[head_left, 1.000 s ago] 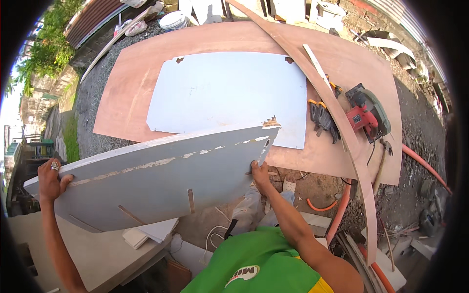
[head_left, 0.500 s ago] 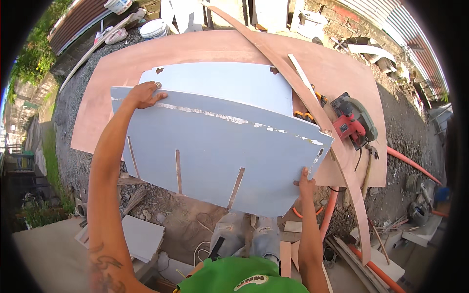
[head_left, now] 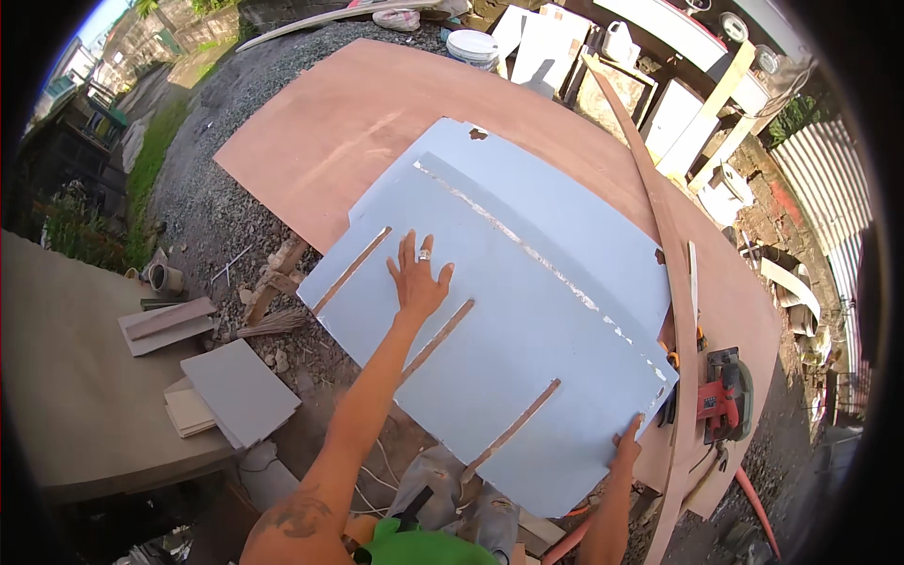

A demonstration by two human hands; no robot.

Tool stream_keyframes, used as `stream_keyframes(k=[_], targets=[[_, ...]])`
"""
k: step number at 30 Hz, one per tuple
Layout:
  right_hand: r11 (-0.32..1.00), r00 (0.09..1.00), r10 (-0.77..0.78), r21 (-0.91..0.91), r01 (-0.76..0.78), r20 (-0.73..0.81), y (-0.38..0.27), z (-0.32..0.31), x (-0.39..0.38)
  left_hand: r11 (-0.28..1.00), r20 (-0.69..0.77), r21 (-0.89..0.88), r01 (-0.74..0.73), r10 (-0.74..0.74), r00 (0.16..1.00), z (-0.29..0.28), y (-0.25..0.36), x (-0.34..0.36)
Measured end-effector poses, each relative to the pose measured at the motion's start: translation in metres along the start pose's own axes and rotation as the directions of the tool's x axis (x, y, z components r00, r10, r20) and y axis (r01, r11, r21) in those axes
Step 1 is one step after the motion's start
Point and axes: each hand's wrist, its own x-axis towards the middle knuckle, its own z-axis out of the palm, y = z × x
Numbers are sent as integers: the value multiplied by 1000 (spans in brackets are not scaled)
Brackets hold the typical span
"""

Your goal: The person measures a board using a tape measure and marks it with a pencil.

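A light-blue painted panel (head_left: 508, 315) lies in front of me, with bare brown slots along its near part and a chipped white line across its far part. It rests over another light-blue panel (head_left: 565, 202), whose far portion shows. My left hand (head_left: 421, 280), with a ring on it, lies flat on the upper panel between two slots, fingers spread. At the panel's right edge is my right hand (head_left: 625, 446), gripping the edge with the thumb side on top; its other fingers are partly hidden.
Both panels lie on a large reddish-brown plywood sheet (head_left: 311, 141). A long thin wooden strip (head_left: 670, 254) crosses its right side, with a red circular saw (head_left: 720, 403) beyond. Cut boards (head_left: 240, 386) are stacked at left. A white bucket (head_left: 471, 45) stands at the back.
The upper panel, held tilted up before, now lies flatter over the other one. My left hand has gone from gripping its far edge to lying on its face. The view has turned.
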Motion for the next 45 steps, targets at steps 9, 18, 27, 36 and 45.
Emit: stream_keyframes(k=[9, 18, 27, 36, 45], targets=[[998, 995, 65, -23, -63, 70, 14, 11, 12, -122, 584, -594, 795, -745, 322, -30, -198, -177], [997, 994, -16, -73, 24, 109, -20, 38, -16, -219, 433, -864, 452, -782, 448, -32, -155, -128], [898, 907, -361, -184, 401, 215, -64, 73, 11, -211, 521, -809, 549, -691, 502, -13, -167, -79], [586, 698, -620, -381, 716, 359, -29, -30, -128, 103, 466, -709, 698, -674, 573, -20, -175, -117], [658, 826, -228, -543, 521, 516, 153, -181, -55, 612, 849, -193, 767, -288, 443, -105, -86, -329]])
